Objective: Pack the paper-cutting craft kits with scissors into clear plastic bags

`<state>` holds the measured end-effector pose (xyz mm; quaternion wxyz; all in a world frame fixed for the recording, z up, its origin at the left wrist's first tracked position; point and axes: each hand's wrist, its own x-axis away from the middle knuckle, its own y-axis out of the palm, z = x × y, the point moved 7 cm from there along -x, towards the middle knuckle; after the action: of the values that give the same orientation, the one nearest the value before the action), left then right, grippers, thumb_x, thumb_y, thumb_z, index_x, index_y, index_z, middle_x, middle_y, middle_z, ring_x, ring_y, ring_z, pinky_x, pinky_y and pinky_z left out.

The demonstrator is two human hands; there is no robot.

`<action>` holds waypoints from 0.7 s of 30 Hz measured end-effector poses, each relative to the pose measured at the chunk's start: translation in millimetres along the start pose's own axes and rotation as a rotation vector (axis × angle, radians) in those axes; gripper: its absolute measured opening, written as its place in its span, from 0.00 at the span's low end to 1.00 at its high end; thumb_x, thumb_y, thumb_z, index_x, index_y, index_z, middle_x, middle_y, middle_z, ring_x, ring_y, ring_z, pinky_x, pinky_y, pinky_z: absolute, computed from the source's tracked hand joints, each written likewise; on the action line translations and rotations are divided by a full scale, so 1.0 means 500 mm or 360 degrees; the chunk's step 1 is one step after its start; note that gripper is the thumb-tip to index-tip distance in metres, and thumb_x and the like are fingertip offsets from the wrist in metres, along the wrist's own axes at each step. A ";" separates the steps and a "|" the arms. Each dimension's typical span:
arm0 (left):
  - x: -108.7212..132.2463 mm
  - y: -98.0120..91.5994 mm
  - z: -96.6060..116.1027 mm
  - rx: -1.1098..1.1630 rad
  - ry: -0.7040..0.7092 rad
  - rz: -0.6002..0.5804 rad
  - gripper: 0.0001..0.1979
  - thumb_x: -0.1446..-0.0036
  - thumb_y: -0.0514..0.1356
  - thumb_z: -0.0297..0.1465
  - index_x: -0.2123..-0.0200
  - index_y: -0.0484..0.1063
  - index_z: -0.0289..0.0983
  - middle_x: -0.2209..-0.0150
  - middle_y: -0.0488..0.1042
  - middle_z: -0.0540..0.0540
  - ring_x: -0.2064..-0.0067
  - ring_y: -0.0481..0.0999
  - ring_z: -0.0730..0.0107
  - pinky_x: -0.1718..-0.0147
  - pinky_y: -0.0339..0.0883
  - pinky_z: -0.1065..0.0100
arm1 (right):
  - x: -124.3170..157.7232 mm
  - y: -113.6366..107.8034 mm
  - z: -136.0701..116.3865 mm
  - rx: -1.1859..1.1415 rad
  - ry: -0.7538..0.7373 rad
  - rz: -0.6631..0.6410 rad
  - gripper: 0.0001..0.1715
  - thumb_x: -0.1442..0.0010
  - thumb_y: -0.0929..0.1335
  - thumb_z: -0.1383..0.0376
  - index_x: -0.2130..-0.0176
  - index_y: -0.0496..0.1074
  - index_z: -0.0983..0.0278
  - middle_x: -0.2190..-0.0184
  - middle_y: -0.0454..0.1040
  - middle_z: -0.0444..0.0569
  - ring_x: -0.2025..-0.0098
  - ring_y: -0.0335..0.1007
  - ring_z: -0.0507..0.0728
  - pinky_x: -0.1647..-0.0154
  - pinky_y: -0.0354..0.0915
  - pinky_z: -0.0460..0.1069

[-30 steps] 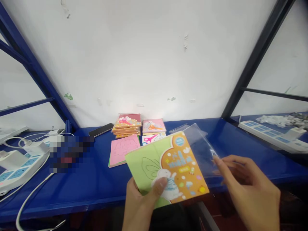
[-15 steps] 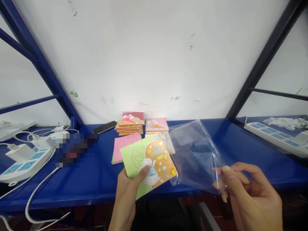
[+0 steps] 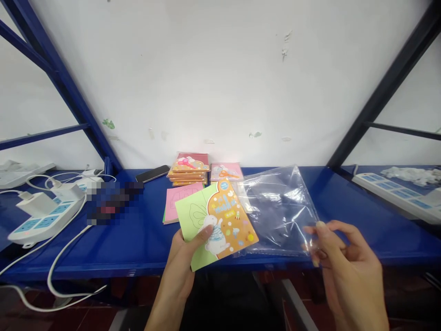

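Note:
My left hand (image 3: 189, 250) is closed on a green paper sheet (image 3: 191, 209) with a butterfly outline and an orange rabbit card (image 3: 234, 225) lying over it, the thumb across the rabbit. To the right, my right hand (image 3: 339, 257) pinches the lower right part of a clear plastic bag (image 3: 282, 207). The bag's left side lies behind the card's right edge; whether the card touches it I cannot tell. Behind the green sheet lie pink sheets (image 3: 174, 202) with a drawn outline. Further back stand a stack of packed craft sets (image 3: 188, 172) and a lower pile (image 3: 225, 172) with orange scissors on top.
A black phone (image 3: 152, 174) lies left of the stacks on the blue table (image 3: 144, 248). White power strips (image 3: 48, 220) with chargers and cables occupy the left, and another power strip (image 3: 396, 195) lies at the right. Blue frame posts (image 3: 69, 87) rise at the sides.
My right hand has moved slightly left and the bag has spread flatter and wider, its left side further behind the card. My left hand keeps its hold. The whole view has shifted a little.

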<state>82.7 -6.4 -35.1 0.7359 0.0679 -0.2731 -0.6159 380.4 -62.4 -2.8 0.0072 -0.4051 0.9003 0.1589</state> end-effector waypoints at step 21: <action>0.012 -0.029 -0.002 -0.0180 -0.0050 -0.0093 0.29 0.57 0.78 0.34 0.51 0.79 0.31 0.53 0.84 0.32 0.55 0.85 0.42 0.52 0.79 0.51 | -0.003 0.008 0.018 -0.0091 0.0028 -0.0034 0.22 0.50 0.82 0.56 0.64 0.72 0.62 0.73 0.80 0.44 0.76 0.75 0.50 0.80 0.64 0.40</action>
<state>70.9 -15.8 -40.2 0.7158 0.0244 -0.2473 -0.6526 377.5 -56.0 -10.1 -0.0105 -0.4161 0.8910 0.1810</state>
